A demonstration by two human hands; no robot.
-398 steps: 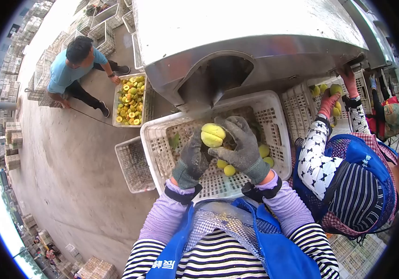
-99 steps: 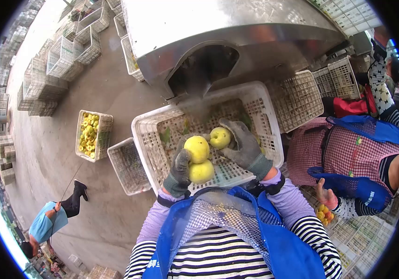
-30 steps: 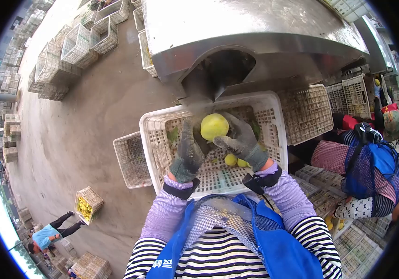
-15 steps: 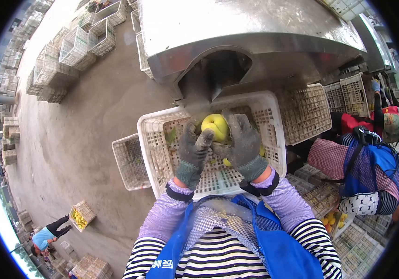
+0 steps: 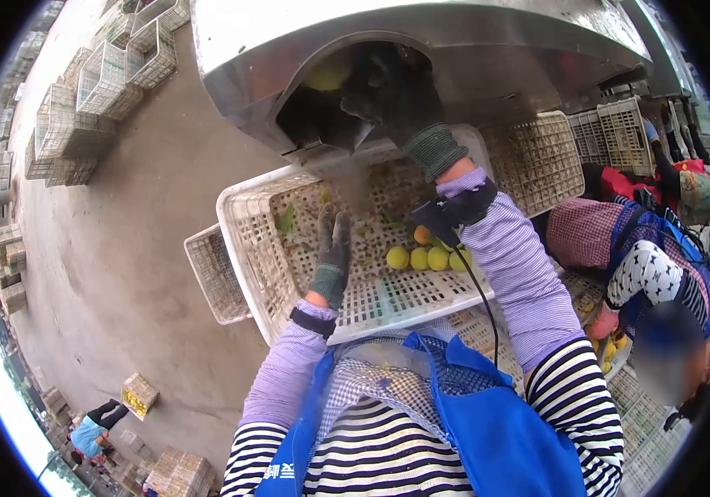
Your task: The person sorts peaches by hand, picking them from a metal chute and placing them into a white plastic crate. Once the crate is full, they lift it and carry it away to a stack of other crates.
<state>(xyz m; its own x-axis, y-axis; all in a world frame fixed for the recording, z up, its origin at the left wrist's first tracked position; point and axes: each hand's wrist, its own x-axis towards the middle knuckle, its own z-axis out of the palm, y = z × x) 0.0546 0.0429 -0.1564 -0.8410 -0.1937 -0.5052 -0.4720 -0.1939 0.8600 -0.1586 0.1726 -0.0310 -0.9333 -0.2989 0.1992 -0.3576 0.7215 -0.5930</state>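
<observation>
My left hand [image 5: 334,255], in a grey glove, hangs over the left part of a white plastic crate [image 5: 249,269], fingers extended and holding nothing. My right hand [image 5: 396,95], also gloved, reaches up into the dark opening of a metal machine [image 5: 255,91]; shadow hides its grip. A yellow-green fruit [image 5: 328,76] shows dimly inside the opening, left of that hand. Several yellow-green fruits [image 5: 419,258] lie in a row in the crate's right part, with an orange-tinted one behind them. A green leaf [image 5: 285,220] lies at the crate's left side.
A smaller crate [image 5: 216,277] stands left of the white one, another [image 5: 537,161] to its right. Co-workers [image 5: 661,248] are bent over at the right, near crates. Stacked crates [image 5: 69,124] stand at the upper left. A distant person [image 5: 88,435] is beside a fruit crate [image 5: 138,396].
Both hands have moved apart, and the fruit between them is gone from there. My right hand went up into the machine opening. The row of fruits in the crate is now uncovered.
</observation>
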